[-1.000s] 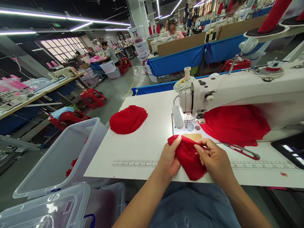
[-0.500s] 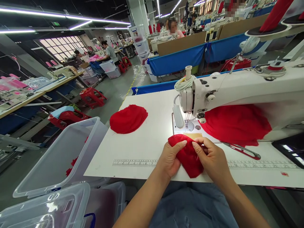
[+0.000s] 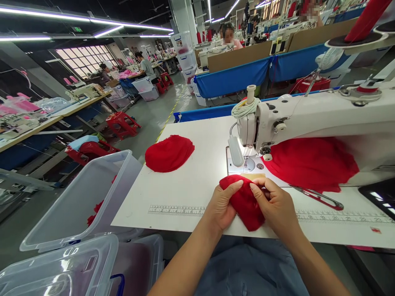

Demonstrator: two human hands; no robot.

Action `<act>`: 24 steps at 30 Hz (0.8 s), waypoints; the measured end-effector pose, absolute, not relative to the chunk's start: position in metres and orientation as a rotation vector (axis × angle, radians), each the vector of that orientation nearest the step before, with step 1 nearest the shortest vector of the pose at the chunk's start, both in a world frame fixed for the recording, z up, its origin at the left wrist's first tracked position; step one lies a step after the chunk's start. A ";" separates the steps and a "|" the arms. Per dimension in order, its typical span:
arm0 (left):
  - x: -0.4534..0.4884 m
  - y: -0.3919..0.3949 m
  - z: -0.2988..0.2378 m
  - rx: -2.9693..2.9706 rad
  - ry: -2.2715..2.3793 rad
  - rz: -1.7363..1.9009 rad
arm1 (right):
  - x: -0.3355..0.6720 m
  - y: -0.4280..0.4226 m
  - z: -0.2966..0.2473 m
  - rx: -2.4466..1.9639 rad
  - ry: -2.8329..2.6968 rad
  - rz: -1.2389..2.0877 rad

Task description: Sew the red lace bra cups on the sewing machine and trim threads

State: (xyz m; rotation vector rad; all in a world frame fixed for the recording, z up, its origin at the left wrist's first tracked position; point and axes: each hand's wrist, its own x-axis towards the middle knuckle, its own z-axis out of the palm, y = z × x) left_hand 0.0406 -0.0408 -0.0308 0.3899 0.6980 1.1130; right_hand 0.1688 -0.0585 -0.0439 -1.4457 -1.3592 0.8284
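Observation:
Between my two hands is a piece of red fabric [image 3: 247,207], held over the front edge of the white sewing table [image 3: 173,189]. My left hand [image 3: 222,207] pinches its left side with the thumb on top. On the right, my right hand [image 3: 273,201] grips the upper edge between thumb and bent fingers; some fingertips are hidden. Just beyond the cloth stands the needle area of a white sewing machine [image 3: 308,119]. Under the machine's arm lies a larger stack of red fabric [image 3: 314,162], and another red fabric pile [image 3: 169,153] rests on the table's left part.
Scissors with red handles [image 3: 321,199] lie right of my right hand. A printed ruler [image 3: 175,211] runs along the table front. Clear plastic bins [image 3: 123,181] stand at the left, with red stools [image 3: 123,124] beyond. A black glossy object [image 3: 381,195] sits at the right edge.
The view has shifted slightly, so the table and machine sit a little further right. Both hands keep their grip on the red fabric, with almost no movement.

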 end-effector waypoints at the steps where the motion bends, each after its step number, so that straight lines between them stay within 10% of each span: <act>1: 0.041 -0.041 -0.031 0.385 0.702 1.112 | 0.168 -0.058 -0.044 -1.444 -1.365 0.830; 24: 0.044 -0.032 -0.048 0.507 0.756 1.240 | 0.161 -0.045 -0.053 -1.214 -1.722 -0.271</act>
